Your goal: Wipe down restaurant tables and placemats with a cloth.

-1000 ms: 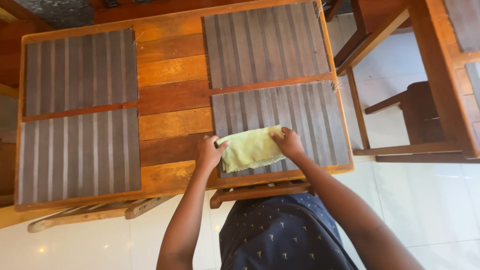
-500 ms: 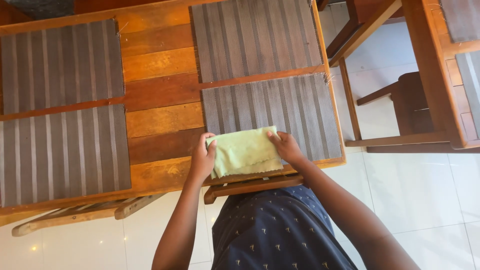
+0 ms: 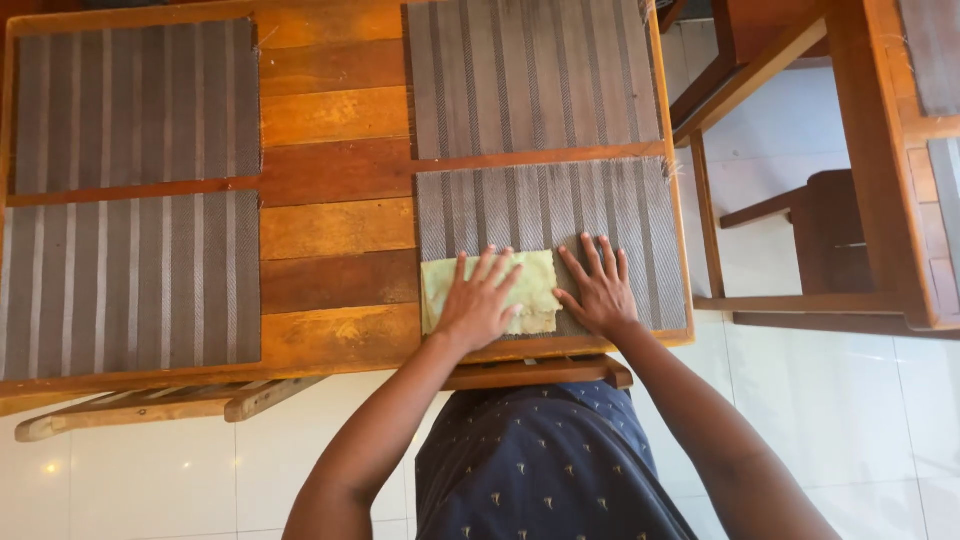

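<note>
A pale green cloth [image 3: 535, 283] lies flat on the near right grey striped placemat [image 3: 600, 205] of a wooden table [image 3: 335, 160]. My left hand [image 3: 480, 300] presses flat on the cloth with fingers spread. Just right of the cloth, my right hand [image 3: 597, 288] rests flat on the placemat, fingers apart, touching the cloth's right edge.
Three more grey striped placemats lie on the table: far right [image 3: 530, 75], far left [image 3: 135, 100] and near left [image 3: 130, 280]. A wooden chair [image 3: 535, 372] is tucked under the near edge, another chair [image 3: 150, 405] at the left. A second wooden table [image 3: 890, 150] stands on the right.
Both hands held the cloth by its sides a second ago. Now the cloth lies flat, my left hand rests on top of it and my right hand lies beside it.
</note>
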